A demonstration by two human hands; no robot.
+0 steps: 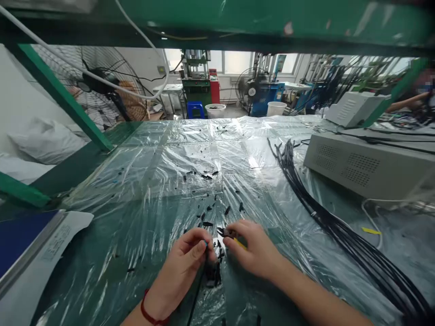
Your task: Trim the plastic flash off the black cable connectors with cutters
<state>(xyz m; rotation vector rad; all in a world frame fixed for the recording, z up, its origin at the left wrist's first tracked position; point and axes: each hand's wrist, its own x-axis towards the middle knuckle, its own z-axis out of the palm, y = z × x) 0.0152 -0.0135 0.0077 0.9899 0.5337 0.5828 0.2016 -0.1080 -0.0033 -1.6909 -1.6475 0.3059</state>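
My left hand (186,262), with a red string round the wrist, is closed in a pinch on a thin black cable end (212,274) that runs down toward me. My right hand (253,246) is curled round a small tool with a yellow handle (239,243) and dark jaws (224,232), close to the left fingertips. Both hands rest on a green table under clear plastic sheeting (142,190). Several small black cable scraps (207,213) lie scattered just beyond the hands.
A thick bundle of black cables (340,231) runs along the right side. Grey machine boxes (367,163) stand at the right; a person's arm shows far right. A blue-and-white folder (30,249) lies at left. Green frame beams and a fan (98,86) stand behind.
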